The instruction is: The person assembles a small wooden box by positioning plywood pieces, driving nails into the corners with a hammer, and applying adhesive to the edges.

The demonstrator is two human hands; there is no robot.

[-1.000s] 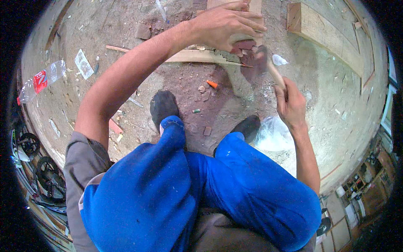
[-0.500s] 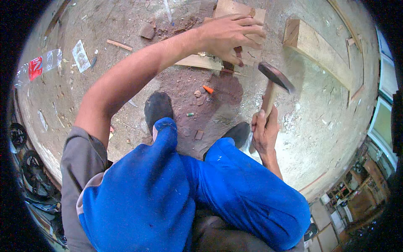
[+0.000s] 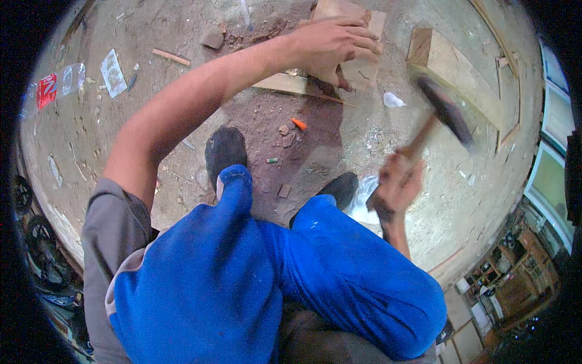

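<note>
My right hand [image 3: 397,182] is wrapped round the wooden handle of a hammer [image 3: 445,112]. The dark hammer head is smeared by motion beside a thick wooden beam [image 3: 464,76]. At the top middle, my left hand [image 3: 339,45] reaches across over a pale wooden board [image 3: 370,76]. Its fingers are apart and slightly bent toward the board's right edge, with the thumb pointing nearer to me. Whether anything lies under the palm is hidden. A narrow wood strip [image 3: 285,83] runs out from below the left wrist.
On the dusty floor lie an orange cone-shaped piece [image 3: 299,124], a stone chunk [image 3: 212,39], a thin stick [image 3: 171,57] and a clear plastic bottle [image 3: 63,85] with a red label. My feet rest near the middle. Framed panels [image 3: 548,176] stand at the right edge.
The hammer has swung right and slightly down with my right hand, its head now over toward the beam. A white scrap formerly behind the hammer head shows. My left hand has hardly moved.
</note>
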